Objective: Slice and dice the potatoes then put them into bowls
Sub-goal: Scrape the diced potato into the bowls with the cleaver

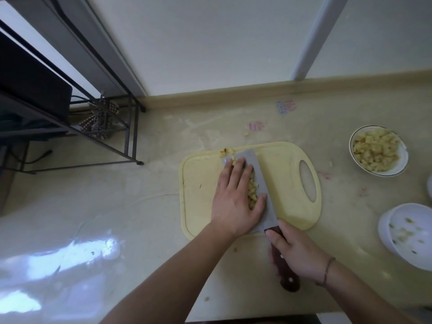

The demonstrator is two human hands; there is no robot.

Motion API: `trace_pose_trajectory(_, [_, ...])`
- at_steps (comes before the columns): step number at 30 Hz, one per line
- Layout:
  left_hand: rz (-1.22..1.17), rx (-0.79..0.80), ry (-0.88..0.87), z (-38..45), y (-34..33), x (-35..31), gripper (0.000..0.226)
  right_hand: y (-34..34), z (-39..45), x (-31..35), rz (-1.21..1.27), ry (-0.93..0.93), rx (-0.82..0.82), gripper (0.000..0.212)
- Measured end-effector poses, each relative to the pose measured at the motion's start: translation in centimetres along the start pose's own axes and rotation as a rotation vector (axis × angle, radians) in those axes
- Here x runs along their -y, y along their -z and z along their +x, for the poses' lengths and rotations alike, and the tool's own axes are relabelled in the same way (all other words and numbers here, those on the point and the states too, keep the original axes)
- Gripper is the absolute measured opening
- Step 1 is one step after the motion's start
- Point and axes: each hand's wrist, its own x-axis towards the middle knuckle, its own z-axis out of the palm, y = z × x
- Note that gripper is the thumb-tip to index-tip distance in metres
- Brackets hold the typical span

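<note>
Fingers of the right hand point(295, 252) wrap the cleaver point(261, 195) handle while the flat, relaxed left hand point(236, 197) presses the diced potato point(252, 194) against its blade on the one cutting board point(287, 183); best keep the blade low before tipping toward the two bowls: full bowl point(402, 150), near-empty bowl point(385, 232), both on the desk point(117, 218).

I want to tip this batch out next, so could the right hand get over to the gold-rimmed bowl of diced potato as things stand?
Probably yes. The gold-rimmed bowl sits on the right hand side with bare counter between them, but that hand grips the cleaver handle.
</note>
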Motion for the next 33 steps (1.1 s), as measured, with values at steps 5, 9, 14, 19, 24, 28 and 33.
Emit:
trace_pose_trajectory(5, [0.032,0.08,0.014,0.4,0.8,-0.9,0.075,-0.4,-0.5,-0.9,0.095,0.084,-0.042,0.028])
trace_pose_trajectory(9, [0.036,0.135,0.02,1.0,1.8,-1.8,0.077,-0.3,-0.8,-1.3,0.173,0.104,-0.062,0.031])
trace_pose_trajectory(14, [0.042,0.156,0.016,1.2,2.0,-2.7,0.078,0.3,-1.2,-1.5,0.232,0.12,-0.048,0.03])
trace_pose_trajectory(19, [0.041,0.19,0.034,1.0,2.1,-2.7,0.081,0.2,-1.4,-1.6,0.249,0.122,-0.032,0.03])
trace_pose_trajectory(24, [0.058,0.231,0.033,1.0,2.9,-3.4,0.085,0.1,-1.9,-1.5,0.29,0.115,-0.02,0.031])
trace_pose_trajectory(28, [0.052,0.259,0.031,1.2,2.9,-3.7,0.088,0.1,-2.0,-1.6,0.304,0.112,-0.027,0.03])
trace_pose_trajectory(33, [0.055,0.232,0.002,1.6,3.1,-3.6,0.085,0.2,-2.2,-1.2,0.303,0.132,-0.045,0.031])
